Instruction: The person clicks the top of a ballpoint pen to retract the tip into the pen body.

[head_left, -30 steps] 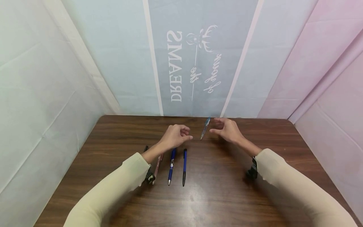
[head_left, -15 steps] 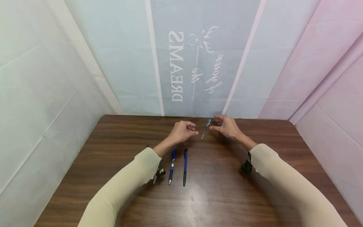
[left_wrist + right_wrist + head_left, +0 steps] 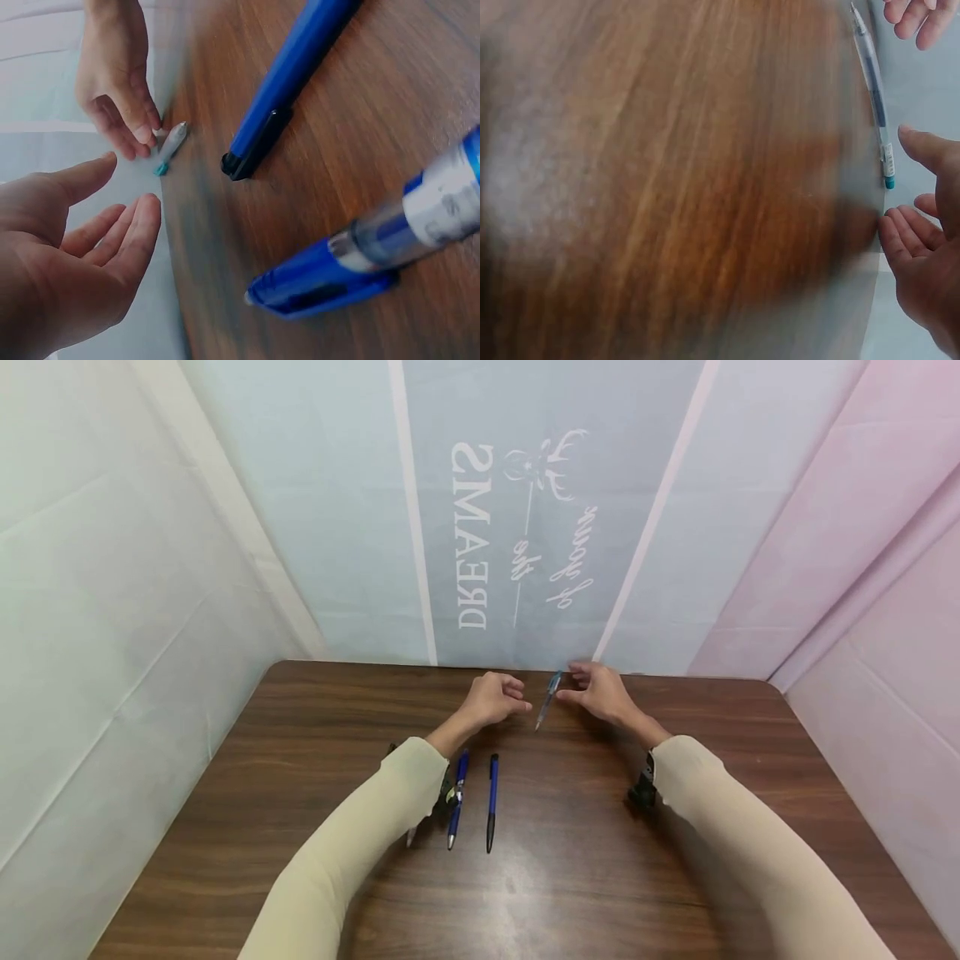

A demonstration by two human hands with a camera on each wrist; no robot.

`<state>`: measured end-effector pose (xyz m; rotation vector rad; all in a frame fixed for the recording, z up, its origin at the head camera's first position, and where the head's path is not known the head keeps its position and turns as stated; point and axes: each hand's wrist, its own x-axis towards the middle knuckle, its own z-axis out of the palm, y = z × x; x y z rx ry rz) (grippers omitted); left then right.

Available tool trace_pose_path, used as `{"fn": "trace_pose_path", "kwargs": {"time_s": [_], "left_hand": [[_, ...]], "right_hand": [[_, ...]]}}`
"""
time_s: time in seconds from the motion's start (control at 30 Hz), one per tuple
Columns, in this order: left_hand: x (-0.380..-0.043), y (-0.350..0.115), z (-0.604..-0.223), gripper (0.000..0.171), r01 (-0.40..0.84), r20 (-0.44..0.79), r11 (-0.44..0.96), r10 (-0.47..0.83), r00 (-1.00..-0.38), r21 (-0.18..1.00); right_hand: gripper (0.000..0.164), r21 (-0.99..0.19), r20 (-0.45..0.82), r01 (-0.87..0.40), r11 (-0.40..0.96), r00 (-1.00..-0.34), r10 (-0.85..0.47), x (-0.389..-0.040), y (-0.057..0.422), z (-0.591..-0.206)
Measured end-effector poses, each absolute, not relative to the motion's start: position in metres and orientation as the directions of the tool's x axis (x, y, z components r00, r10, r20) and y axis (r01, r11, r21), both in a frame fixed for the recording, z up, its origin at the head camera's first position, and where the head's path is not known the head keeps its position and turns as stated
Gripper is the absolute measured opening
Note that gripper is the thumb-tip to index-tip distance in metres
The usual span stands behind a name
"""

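Note:
A clear pen with a teal end (image 3: 549, 700) lies slanted near the table's far edge, between the two hands. My left hand (image 3: 495, 697) is to its left, fingers loosely bent and holding nothing. On the pen's other side, my right hand (image 3: 602, 692) has thumb and fingers spread apart; in the right wrist view a small gap separates its thumb from the pen (image 3: 872, 82). Below the left hand lie a blue pen with a black tip (image 3: 492, 802) and a blue pen with a silver tip (image 3: 453, 827), partly covered by the left wrist's camera.
Under the left forearm, a pale pen tip (image 3: 411, 837) and a dark pen end (image 3: 392, 747) peek out; the rest is hidden. The brown wooden table (image 3: 570, 877) meets a printed cloth backdrop (image 3: 517, 643) at its far edge. White cloth hangs at both sides.
My left hand has moved right and slightly farther away, closer to the clear pen, its forearm now covering more of the left pens. The right hand has shifted slightly toward the far edge.

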<state>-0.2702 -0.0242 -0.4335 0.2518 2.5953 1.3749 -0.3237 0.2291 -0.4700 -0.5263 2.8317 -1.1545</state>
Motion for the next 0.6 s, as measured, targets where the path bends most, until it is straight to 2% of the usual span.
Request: {"fn": "trace_pose_path", "kwargs": {"time_s": [0.6], "left_hand": [[-0.276,-0.008,-0.448,0.044,-0.027,-0.16,0.488,0.234,-0.959,0.873]], "right_hand": [[0.063,-0.691,0.119,-0.302,0.656,-0.944,-0.309,-0.334,0.222,-0.478]]}}
